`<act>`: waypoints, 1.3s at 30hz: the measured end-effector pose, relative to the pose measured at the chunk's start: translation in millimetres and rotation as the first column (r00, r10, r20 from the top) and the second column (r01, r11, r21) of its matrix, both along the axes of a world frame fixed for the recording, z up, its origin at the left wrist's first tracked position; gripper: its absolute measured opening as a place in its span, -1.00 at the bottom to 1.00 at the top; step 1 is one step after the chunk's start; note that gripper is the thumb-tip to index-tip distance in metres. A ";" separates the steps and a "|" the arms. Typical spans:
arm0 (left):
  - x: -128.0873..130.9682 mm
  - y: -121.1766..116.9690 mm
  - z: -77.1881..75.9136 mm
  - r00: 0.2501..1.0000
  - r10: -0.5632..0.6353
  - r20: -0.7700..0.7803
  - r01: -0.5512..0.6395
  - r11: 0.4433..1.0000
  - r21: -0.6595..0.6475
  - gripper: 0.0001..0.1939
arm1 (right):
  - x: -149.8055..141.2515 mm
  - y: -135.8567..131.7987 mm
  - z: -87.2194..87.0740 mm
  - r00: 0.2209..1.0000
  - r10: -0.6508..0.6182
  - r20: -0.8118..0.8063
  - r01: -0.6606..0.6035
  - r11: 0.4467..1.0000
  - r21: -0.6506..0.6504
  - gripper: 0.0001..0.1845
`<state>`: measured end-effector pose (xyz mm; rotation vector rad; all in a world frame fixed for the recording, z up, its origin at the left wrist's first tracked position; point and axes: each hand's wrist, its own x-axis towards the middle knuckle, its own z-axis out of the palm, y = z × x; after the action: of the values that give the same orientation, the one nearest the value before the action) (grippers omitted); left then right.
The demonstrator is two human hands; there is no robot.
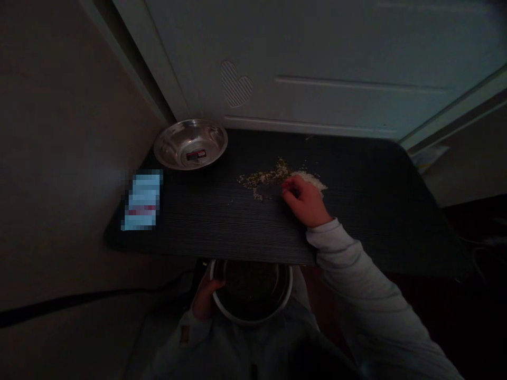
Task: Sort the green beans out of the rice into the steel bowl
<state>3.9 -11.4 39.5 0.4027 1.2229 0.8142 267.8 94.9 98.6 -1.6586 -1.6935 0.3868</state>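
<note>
My right hand [304, 200] is over the middle of the dark table, its fingers curled toward the thumb. Whatever lies between the fingertips, if anything, is too small to make out. Just behind and beside it is a heap of pale, rice-like grains [311, 178]. To its left spreads a mix of greenish and pale grains [269, 175]. Below the table's near edge, my left hand [206, 293] grips the left rim of a round bowl [252, 321] on my lap, with the thumb over the rim. The bowl's inside is dark, and its contents are unclear.
A shiny metal basin [170, 153] with a label inside stands at the back left of the table [222, 221]. A phone-like lit screen [143, 200], blurred out, lies at the left edge. Behind the table rises a pale door [336, 53] with a heart-shaped relief.
</note>
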 end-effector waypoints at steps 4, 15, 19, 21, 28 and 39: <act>1.8 0.1 0.2 1.000 0.013 0.001 -0.013 1.000 0.017 -0.62 | -0.2 -0.4 0.4 1.000 0.008 0.018 -0.008 1.000 -0.003 -0.87; -4.7 -2.3 -5.6 1.000 -0.001 -0.017 0.001 1.000 -0.029 -0.56 | -3.0 -4.1 5.3 0.997 0.064 -0.031 -0.064 0.998 0.009 -0.90; -5.2 -2.1 -6.1 1.000 -0.014 -0.020 0.014 1.000 -0.013 -0.59 | -3.7 -4.2 6.7 0.996 0.085 -0.020 -0.085 0.996 -0.013 -0.92; -3.9 -1.7 -4.7 1.000 -0.009 -0.021 0.009 1.000 0.001 -0.59 | -4.3 -4.3 7.2 0.997 0.082 -0.009 -0.082 0.996 -0.022 -0.92; 2.3 0.3 2.2 1.000 0.021 0.004 -0.021 0.999 0.042 -0.53 | -3.7 -4.5 6.4 0.994 0.109 0.016 -0.108 0.994 -0.033 -0.92; 2.5 1.2 0.1 0.999 0.030 0.019 -0.031 0.998 0.054 -0.50 | -4.0 -5.1 7.7 0.991 0.130 -0.023 -0.131 0.989 -0.061 -0.91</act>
<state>6.4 -10.2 39.7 0.4203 1.1945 0.8770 263.8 89.7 106.3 -1.5870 -1.7982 0.5209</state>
